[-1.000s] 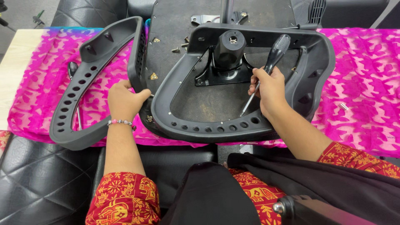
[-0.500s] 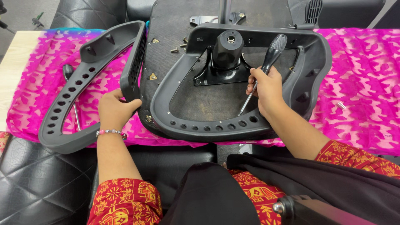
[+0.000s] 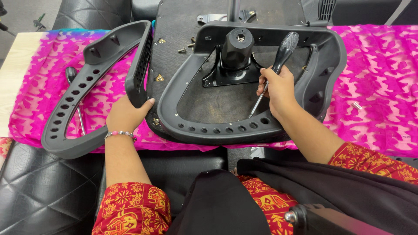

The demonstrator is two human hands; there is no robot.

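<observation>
On the table's pink cloth point(image 3: 379, 87), an upturned chair seat base point(image 3: 209, 100) lies flat. Right hand point(image 3: 278, 89) is closed around a black-handled screwdriver point(image 3: 278, 58), tip down inside the frame. Left hand point(image 3: 126, 115) grips the loose grey armrest loop point(image 3: 82, 91), just beside the seat.

- I see no packages, labels, signs or screens from here: nothing of that kind shows anywhere in my view.
</observation>
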